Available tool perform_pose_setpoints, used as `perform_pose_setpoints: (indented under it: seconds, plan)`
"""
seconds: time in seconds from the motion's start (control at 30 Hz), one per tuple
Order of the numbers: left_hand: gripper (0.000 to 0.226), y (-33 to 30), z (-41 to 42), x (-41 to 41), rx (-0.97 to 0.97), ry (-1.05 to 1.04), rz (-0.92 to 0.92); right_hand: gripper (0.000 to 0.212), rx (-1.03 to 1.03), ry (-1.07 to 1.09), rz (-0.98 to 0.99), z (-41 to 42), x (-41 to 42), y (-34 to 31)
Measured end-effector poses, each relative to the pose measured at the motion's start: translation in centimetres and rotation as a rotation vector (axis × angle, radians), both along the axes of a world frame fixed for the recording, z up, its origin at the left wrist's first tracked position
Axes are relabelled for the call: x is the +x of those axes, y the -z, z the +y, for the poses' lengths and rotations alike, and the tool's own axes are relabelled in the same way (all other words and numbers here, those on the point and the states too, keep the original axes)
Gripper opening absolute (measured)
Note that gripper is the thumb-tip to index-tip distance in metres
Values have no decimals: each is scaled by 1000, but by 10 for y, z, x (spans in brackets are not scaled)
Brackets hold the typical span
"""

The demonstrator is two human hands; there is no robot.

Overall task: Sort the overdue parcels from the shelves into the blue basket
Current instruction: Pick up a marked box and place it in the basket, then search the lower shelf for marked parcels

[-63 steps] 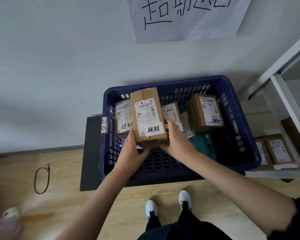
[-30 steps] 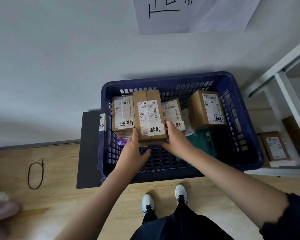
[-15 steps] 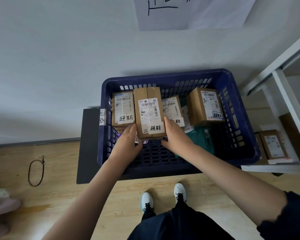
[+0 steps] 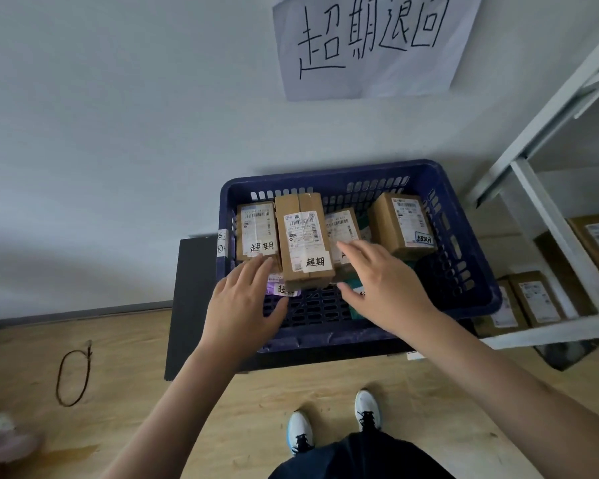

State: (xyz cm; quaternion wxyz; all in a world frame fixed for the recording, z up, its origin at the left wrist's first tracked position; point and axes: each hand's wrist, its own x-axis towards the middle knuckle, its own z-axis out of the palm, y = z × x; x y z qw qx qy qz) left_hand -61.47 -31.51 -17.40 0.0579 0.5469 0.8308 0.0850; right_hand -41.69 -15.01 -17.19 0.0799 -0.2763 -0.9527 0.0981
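A blue basket [image 4: 471, 299] sits on the floor against a white wall, under a handwritten paper sign [image 4: 370, 43] and just beside a white shelf [image 4: 547, 216] where more boxes wait, apparently so sorted stock lands close by. Inside, a tall cardboard parcel [image 4: 303, 236] with a handwritten sticker lies face up among other labelled parcels. The left hand [image 4: 242, 305] and right hand [image 4: 382, 283] hover either side of it, fingers spread wide, holding nothing, apparently just letting go.

basket [image 4: 471, 271]: showing as dark blue perforated plastic, matt
parcels [image 4: 303, 243]: looking like brown cardboard, taped, with paper labels
floor [image 4: 125, 368]: appearing as pale wood, smooth
shelf [image 4: 547, 216]: looking like white painted metal
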Motion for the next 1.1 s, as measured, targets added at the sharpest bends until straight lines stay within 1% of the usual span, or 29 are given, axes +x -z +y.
perform_pose_setpoints:
  seconds: [0.13,0.27,0.37,0.5,0.63,0.87,0.97,1.1]
  plan:
    - [71,0,6,12,-25,90,2,61,-23,54,14,-11,13,-1]
    - [71,-1,13,29,-75,155,32,59,-43,99,-2,-19,37,-1]
    - [69,-9,16,54,-76,162,48,58,-45,133,7,-25,69,-9]
    - [67,-20,22,110,-51,199,73,58,-29,191,0,-26,134,-19]
    - [69,-20,28,193,-38,224,73,56,-48,237,16,-30,220,-28]
    - [68,-8,45,394,-24,306,-8,48,-50,300,5,-46,390,-33]
    - [65,-5,56,473,-19,369,-34,49,-69,375,-11,-43,470,-36]
    - [64,-2,83,558,-54,473,-54,48,-116,524,-12,-31,567,-40]
